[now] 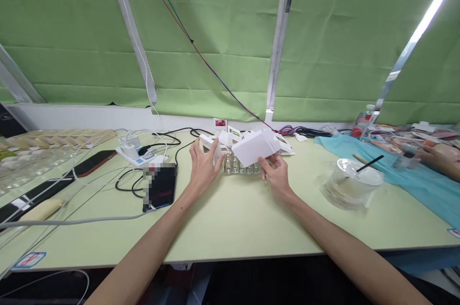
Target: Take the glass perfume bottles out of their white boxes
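Observation:
Near the middle of the table, my right hand (276,171) pinches a blank white card or flat box (251,147) by its lower right corner and holds it tilted. On the other side, my left hand (204,166) curves its thumb and fingers around a small white card piece (207,142); its far edge is partly hidden by the fingers. Between the hands stands a row of small clear glass bottles (242,169), their upper parts covered by the white card. Behind them lie several white cards with small printed pictures (234,133).
On the left are a phone (163,185), a power strip (142,157) and tangled cables. To the right stands a clear round tub (354,182) with a black stick, beside a blue cloth (402,166). Another person's hand (440,158) shows at the far right.

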Demonstrator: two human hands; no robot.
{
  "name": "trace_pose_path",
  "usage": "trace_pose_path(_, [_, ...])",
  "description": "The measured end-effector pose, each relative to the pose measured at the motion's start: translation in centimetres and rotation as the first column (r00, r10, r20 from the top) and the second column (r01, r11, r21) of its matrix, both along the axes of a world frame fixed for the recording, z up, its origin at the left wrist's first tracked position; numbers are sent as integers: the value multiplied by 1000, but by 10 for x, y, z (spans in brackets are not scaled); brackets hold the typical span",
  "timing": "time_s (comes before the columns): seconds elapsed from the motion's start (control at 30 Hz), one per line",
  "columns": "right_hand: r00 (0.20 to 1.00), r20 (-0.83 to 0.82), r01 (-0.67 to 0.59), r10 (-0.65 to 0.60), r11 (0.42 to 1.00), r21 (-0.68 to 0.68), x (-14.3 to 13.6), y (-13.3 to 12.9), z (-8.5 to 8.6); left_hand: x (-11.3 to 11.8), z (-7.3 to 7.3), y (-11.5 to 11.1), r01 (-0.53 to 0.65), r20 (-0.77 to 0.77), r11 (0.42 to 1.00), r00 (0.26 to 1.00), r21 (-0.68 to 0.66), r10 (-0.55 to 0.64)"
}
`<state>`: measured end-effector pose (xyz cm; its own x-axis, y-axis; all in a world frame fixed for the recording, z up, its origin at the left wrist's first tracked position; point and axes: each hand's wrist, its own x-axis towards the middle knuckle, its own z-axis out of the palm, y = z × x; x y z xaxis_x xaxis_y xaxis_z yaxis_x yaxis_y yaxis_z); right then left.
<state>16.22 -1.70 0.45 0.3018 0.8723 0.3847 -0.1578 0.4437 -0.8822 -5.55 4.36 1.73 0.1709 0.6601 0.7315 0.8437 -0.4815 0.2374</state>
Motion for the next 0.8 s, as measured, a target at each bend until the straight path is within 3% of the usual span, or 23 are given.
trace_pose_path(0.43, [1000,9,-4,4,1000,-5,0,0,1,0,-5,6,52,146,997,988,-59,-43])
trace_pose_path(0.8, [1000,-3,-25,25,1000,5,0,0,0,-2,4,0,93,336,995,939,-29,-77])
